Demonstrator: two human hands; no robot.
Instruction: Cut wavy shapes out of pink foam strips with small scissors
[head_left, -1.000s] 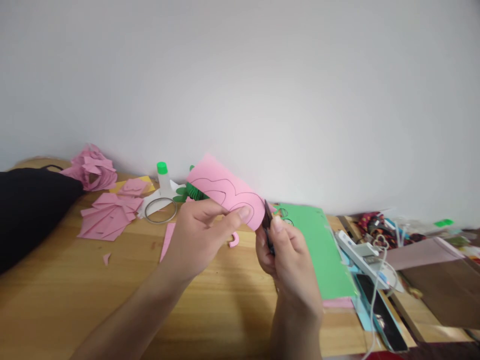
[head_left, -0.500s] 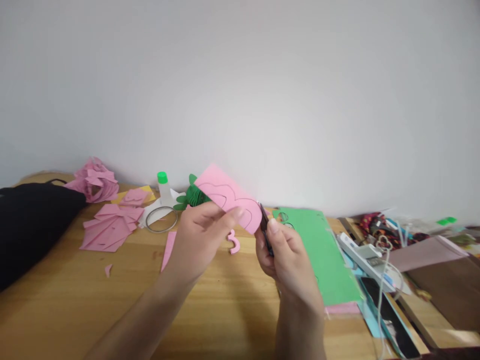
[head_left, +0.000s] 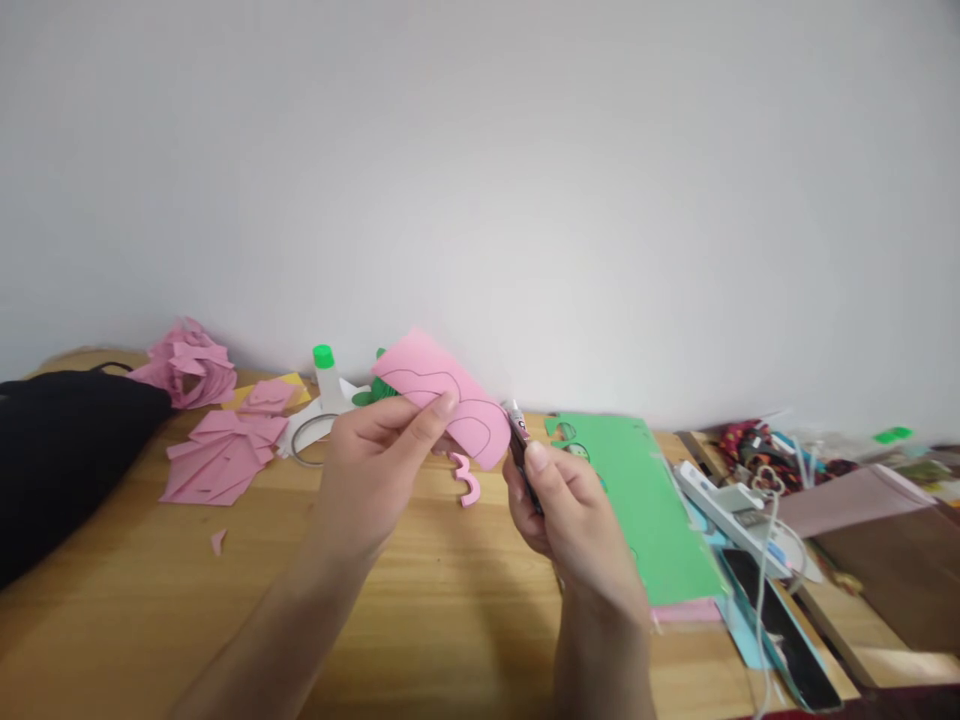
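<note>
My left hand (head_left: 375, 475) pinches a pink foam sheet (head_left: 442, 395) with curved pencil outlines, holding it up above the wooden table (head_left: 187, 600). Close to its right, my right hand (head_left: 562, 515) is closed round a pair of scissors (head_left: 519, 445), whose blades meet the sheet's right edge. Just below the sheet, a small curly pink offcut (head_left: 466, 480) lies on the table between my hands.
A green foam sheet (head_left: 645, 510) lies to the right over a pink one. Pink scraps (head_left: 221, 450), a green-capped glue bottle (head_left: 326, 378), a tape ring and a green paper shape sit at the back left. A black bag (head_left: 60, 450) fills the left. A power strip (head_left: 731, 515), phone and clutter are at the right.
The pink sheet has turned and dropped a little in my left hand. The scissors have worked along its right edge, and a curly pink offcut has come to lie in view on the table.
</note>
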